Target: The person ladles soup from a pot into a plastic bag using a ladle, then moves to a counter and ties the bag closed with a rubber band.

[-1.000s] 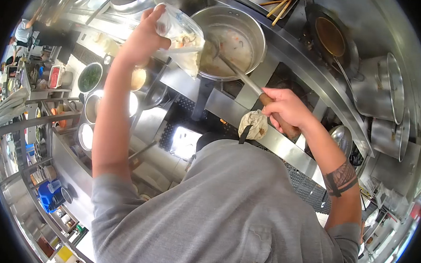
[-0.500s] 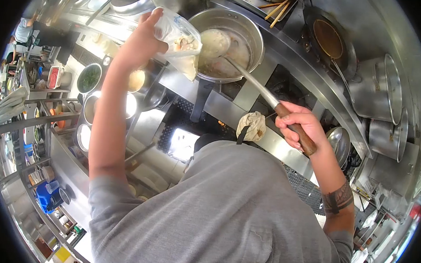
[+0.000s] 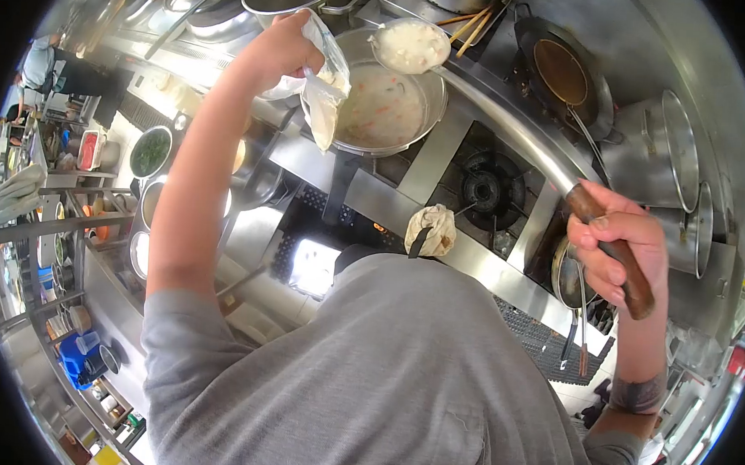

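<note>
Ladle [image 3: 523, 133] raised over pot [image 3: 435, 101] | bowl [image 3: 412, 48] forward-left, handle [image 3: 635, 293] slanting back-right | right grip [image 3: 640, 231] wrapped round handle; left grip [image 3: 291, 50] clenching bag [image 3: 323, 87]

The ladle [image 3: 519, 132] is of smooth, glossy metal, its handle [image 3: 637, 288] of duller brown wood. The bag [image 3: 322, 95] appears to be thin, creased, translucent plastic; the pot [image 3: 434, 109] is sheened metal. The shirt [image 3: 367, 342] is matt grey fabric, the rag [image 3: 430, 231] rumpled, matt cloth.

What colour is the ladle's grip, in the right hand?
Brown, wood-like: the ladle grip in the right hand shows in the head view, the only one.
</note>
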A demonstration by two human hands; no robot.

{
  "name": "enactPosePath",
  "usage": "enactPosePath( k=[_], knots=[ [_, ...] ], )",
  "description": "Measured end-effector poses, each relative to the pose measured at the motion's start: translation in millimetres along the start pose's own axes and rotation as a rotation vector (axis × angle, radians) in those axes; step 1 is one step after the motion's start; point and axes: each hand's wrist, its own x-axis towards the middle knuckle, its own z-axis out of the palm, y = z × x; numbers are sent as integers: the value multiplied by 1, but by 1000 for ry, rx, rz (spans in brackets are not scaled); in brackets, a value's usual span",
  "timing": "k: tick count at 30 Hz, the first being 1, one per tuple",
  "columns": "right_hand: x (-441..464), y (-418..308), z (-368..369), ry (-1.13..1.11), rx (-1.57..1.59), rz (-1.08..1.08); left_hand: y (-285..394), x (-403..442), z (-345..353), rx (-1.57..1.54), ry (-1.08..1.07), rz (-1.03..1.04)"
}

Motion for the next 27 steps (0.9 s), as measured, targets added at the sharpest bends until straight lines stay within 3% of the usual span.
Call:
enactPosePath(
  k=[5, 7, 11, 15, 19, 20, 24, 27],
  knots=[
    [-18, -16, 31, -67, 87, 25, 3, 28, -6, -24, -105, -69],
    [-15, -18, 44, -56, 88, 59, 7, 36, -8, -74, -263, -145],
    [-7, -21, 67, -172, 17, 126, 33, 22, 3, 19, -149, -121],
    [3, -2, 103, -11, -426, 180, 42, 22, 8, 19, -92, -79],
    [12, 32, 95, -57, -896, 94, 29, 22, 6, -38, 24, -13],
    [12, 46, 82, -47, -1102, -96, 25, 20, 5, -37, 25, -16],
    [7, 88, 36, 17, -1618, -506, 4, 0, -4, -113, 214, 33],
    [4, 101, 10, 72, -1826, -547, -8, -16, -11, -188, 240, 17]
  ],
)
